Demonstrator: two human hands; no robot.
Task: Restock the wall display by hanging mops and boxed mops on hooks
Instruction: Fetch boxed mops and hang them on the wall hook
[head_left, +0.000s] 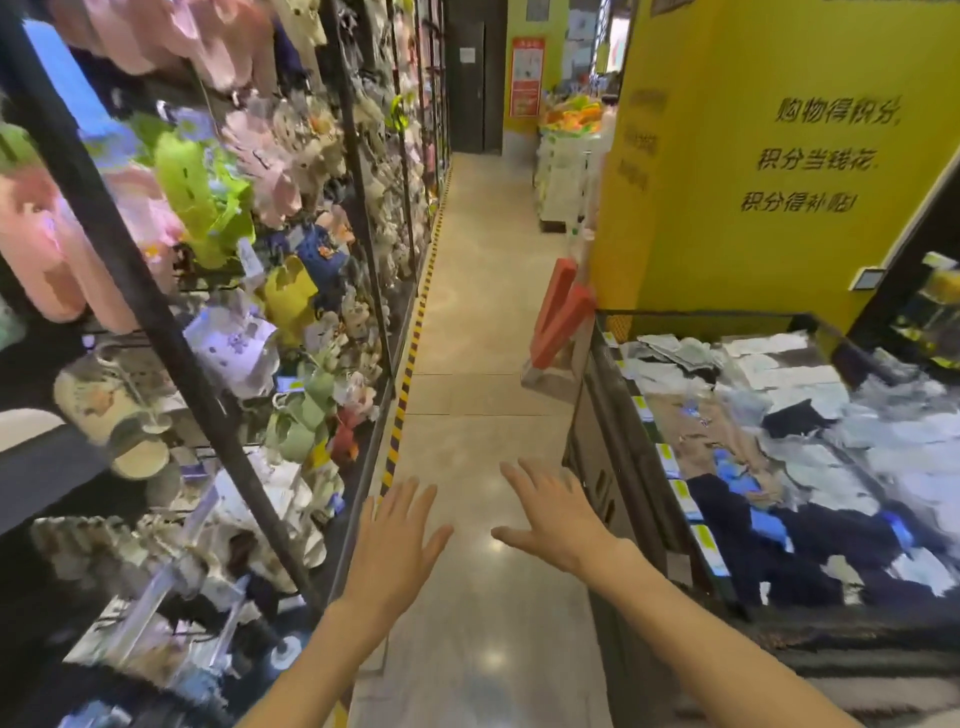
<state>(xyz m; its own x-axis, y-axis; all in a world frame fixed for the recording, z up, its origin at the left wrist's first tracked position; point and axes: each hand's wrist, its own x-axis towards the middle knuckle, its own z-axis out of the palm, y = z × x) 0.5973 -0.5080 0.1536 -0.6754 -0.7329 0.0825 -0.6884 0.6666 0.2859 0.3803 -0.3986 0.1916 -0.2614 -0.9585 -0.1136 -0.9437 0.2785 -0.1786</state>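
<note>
Head view: both hands out front over the shiny beige aisle floor (467, 364), palms down, nothing in either. Left hand (395, 540) has fingers straight and spread, holding nothing. Right hand (553, 512) the same, fingers splayed and relaxed, empty. The two are near each other but not touching.

Task items: no mop and no boxed mop visible anywhere. Can't tell where the stock or the target hooks are from this view.

Relative to the hands:
- Just outboard of the left hand: black metal wall rack (171, 332) packed with hanging slippers and soft goods in pink, green, yellow and cream. Heavily blurred.
- Between that rack and the left hand: yellow-and-black striped floor tape (410, 358), running away up the aisle.
- Outboard of the right hand: black wire bin (618, 415) heaped with folded grey, white and navy textiles.
- Ahead of the right hand, well apart: orange-red flat panels (561, 317) leaning at the foot of a yellow pillar (769, 234) with black lettering.

Judgement: still in transit, nothing picked up yet.

Risks:
- Narrow aisle, so a swinging left arm could snag hanging goods and pull them off the hooks.
- Leaning orange-red panels could get clipped in passing and topple.
- Glossy floor, slip risk when hurrying.
</note>
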